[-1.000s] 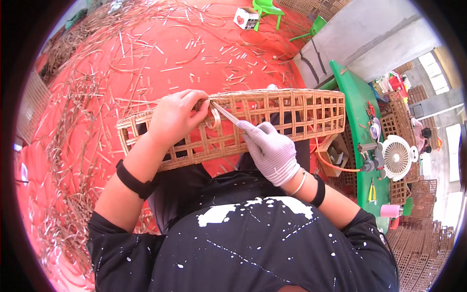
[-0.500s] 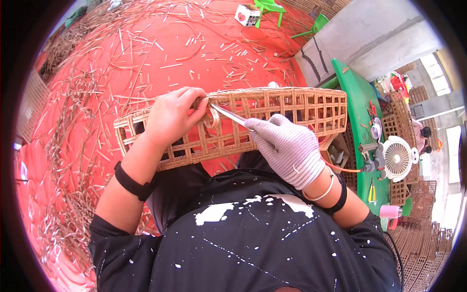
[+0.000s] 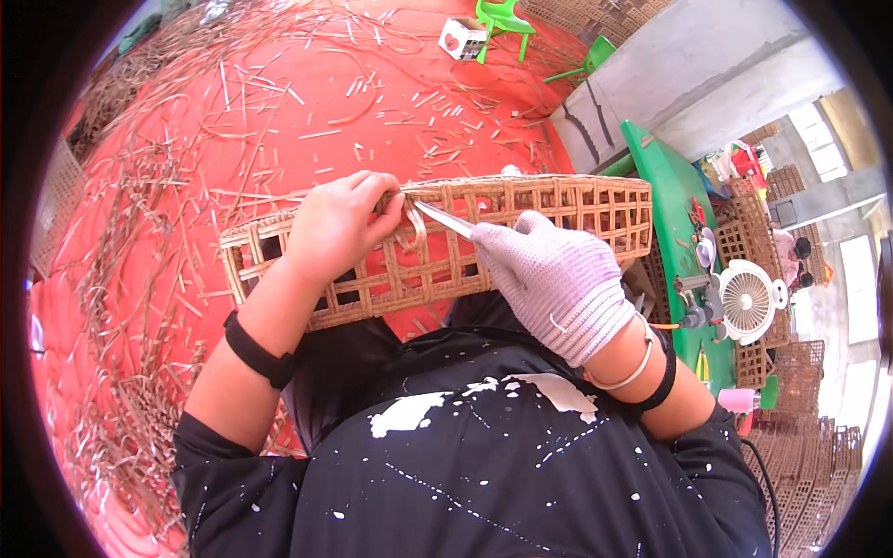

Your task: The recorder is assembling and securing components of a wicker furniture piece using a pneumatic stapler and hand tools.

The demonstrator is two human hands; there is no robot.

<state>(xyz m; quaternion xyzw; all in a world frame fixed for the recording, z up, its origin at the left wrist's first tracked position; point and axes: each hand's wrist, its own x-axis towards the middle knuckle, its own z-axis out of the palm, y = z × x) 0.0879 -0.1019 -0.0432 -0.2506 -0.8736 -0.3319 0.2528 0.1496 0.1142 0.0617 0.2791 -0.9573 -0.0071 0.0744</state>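
Observation:
A long woven basket [image 3: 507,192] of brown strips, with an open grid of square holes, lies across my lap. My bare left hand [image 3: 337,223] is closed at its upper rim, fingertips pinching a thin weaving strip [image 3: 418,226] that curls down in a small loop over the grid. My right hand [image 3: 563,284], in a pale knitted glove, is wrapped round a knife [image 3: 446,219]. Its narrow metal blade points up and left, with the tip at the rim beside the loop. The knife's handle is hidden in the glove.
Cut strips litter the red floor covering [image 3: 307,112]. To the right stands a green table [image 3: 665,177] with a white fan [image 3: 747,302] and tools. A green chair [image 3: 503,17] and a white box [image 3: 463,39] are at the back; woven baskets [image 3: 800,465] are stacked at right.
The whole view has shifted slightly, with the table and fan now further left in the picture. Both hands keep nearly the same hold, and the blade tip stays near the rim.

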